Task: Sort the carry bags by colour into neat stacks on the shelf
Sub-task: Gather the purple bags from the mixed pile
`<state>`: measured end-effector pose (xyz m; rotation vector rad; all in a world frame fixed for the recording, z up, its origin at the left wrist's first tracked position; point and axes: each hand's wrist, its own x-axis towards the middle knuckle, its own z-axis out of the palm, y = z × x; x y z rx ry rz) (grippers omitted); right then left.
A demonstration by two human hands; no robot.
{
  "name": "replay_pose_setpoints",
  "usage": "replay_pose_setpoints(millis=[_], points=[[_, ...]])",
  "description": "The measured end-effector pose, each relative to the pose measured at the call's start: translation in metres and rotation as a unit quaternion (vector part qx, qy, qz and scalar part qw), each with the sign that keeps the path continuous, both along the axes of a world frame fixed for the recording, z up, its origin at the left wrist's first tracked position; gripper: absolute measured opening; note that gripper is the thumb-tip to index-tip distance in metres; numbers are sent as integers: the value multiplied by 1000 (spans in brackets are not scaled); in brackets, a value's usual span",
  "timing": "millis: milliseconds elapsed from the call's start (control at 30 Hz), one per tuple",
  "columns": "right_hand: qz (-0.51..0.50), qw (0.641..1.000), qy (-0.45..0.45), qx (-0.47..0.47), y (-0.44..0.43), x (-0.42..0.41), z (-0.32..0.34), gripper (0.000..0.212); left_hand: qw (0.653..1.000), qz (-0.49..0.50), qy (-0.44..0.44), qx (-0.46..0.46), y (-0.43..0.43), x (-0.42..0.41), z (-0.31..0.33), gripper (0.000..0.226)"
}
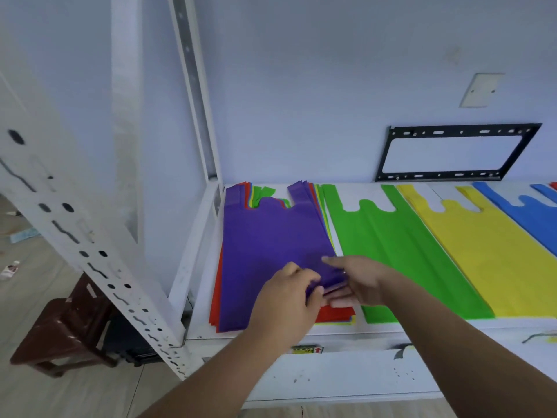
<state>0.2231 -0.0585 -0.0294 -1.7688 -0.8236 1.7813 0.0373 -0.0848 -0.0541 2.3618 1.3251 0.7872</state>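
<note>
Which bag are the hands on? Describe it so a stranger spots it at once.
Go to the left end of the white shelf, beside the post. The purple bag tops the mixed pile there, its near corner held by the left hand and right hand. It is the only purple one; to its right lie the green bag, yellow bag and blue bag.

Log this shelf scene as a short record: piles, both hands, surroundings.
mixed pile: purple bag on top, with red, yellow, green and blue edges showing beneath, at the left end of the shelf
sorted row, left to right: green bag, yellow bag, blue bag, all lying flat
left hand: grips the purple bag at its near right corner
right hand: pinches the same corner
wall: black bracket
floor: brown stool left of the shelf
</note>
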Motion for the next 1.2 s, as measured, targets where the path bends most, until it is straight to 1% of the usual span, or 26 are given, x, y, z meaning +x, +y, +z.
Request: replay_pose_setpoints(millis=[33,67,167,233,267,300,333,367,400,433,467,500,533,567,600,633,667,700,733,767,800,867,933,967,1067,1200], points=[[-28,999,15,17,2,-6,-4,26,1000,-11,-29,1,-8,2,1,25],[-58,997,33,39,4,-10,-6,19,998,-33,-45,-3,-17,5,3,24],[-130,981,117,79,10,-14,-2,17,995,-90,-39,-11,-33,4,-1,31],[-166,969,161,83,9,-6,9,11,997,-46,-48,-41,-27,-7,-10,39],[-172,968,165,83,6,0,15,10,996,-2,-41,-76,-20,-15,-14,39],[-167,970,156,80,1,8,19,9,989,62,-83,-108,-14,-23,-15,35],[-150,977,136,73,-7,16,22,9,971,130,-138,-146,-6,-32,-14,28],[-126,984,110,59,-16,25,24,10,937,184,-244,-168,5,-42,-15,26],[-97,991,85,42,-24,30,23,15,861,218,-373,-268,12,-50,-9,21],[-72,995,64,20,-30,36,20,22,757,212,-479,-391,17,-56,-1,16],[-52,998,46,-3,-35,40,15,29,662,200,-519,-503,21,-59,4,35],[-38,999,29,-22,-37,43,10,33,619,177,-514,-566,23,-61,5,52],[-25,999,8,-31,-38,43,5,34,619,169,-492,-588,25,-60,4,54],[-14,999,-27,-34,-37,41,1,33,642,169,-469,-583,26,-58,3,44],[-9,996,-82,-23,-34,37,-3,33,675,177,-441,-564,28,-54,-3,31],[6,988,-156,6,-29,32,-7,32,724,199,-390,-534,31,-51,-5,23],[38,967,-248,52,-24,28,-13,31,786,215,-319,-483,34,-48,-12,21],[74,928,-351,104,-20,23,-15,32,842,222,-241,-429,35,-46,-15,19],[102,886,-427,153,-19,18,-16,31,883,221,-180,-372,34,-44,-18,19],[110,861,-461,187,-21,14,-16,29,908,223,-151,-320,29,-41,-16,23],[100,850,-469,220,-27,12,-14,27,927,220,-144,-268,23,-40,-15,27],[42,840,-458,288,-47,12,-12,25,945,215,-170,-180,8,-37,-13,26],[-26,836,-426,345,-76,18,-14,25,950,204,-188,-142,-9,-33,-12,23],[-51,838,-409,357,-92,20,-17,25,951,193,-196,-138,-20,-31,-13,21],[-85,856,-374,345,-149,28,-37,25,959,158,-199,-128,-64,-22,-19,22],[-87,886,-346,295,-231,44,-80,23,959,174,-156,-162,-144,-6,-42,12]])
